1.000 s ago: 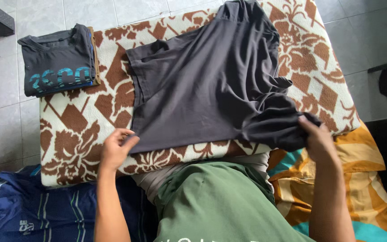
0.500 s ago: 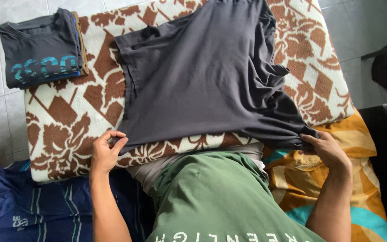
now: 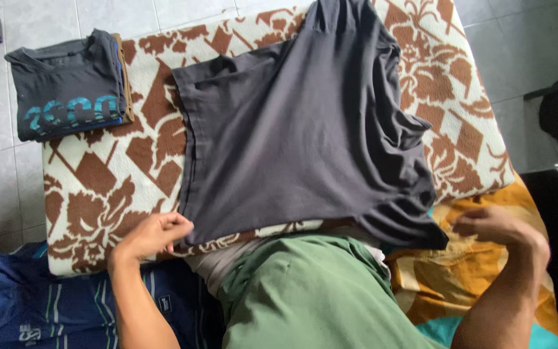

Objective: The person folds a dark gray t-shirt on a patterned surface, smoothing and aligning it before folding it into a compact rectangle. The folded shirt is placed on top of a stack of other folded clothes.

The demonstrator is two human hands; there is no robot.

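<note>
Fingers of the left hand (image 3: pixel 153 236) are curling at the near left corner of the dark grey shirt (image 3: pixel 298 129), touching its hem; whether they are pinching cloth or only resting on it cannot be told from this view. Right hand (image 3: pixel 495 226) is hanging loosely half-closed just off the shirt's near right corner, holding nothing, with a gap showing between fingertips and fabric.

Shirt is lying spread over the brown-and-cream patterned cushion (image 3: pixel 98 187), left side flat and squared, right side bunching into folds, near right corner drooping over the cushion edge toward the orange patterned cloth (image 3: pixel 479 278).

Progress, judged: one dark printed shirt (image 3: pixel 69 87) is sitting fully folded at the far left corner of the cushion, on top of another folded piece whose edge is showing. Grey shirt is laid out but not yet folded; right side is needing smoothing before any fold. Dark blue striped garments (image 3: pixel 53 310) are lying in a heap at near left, apparently unfolded.
</note>
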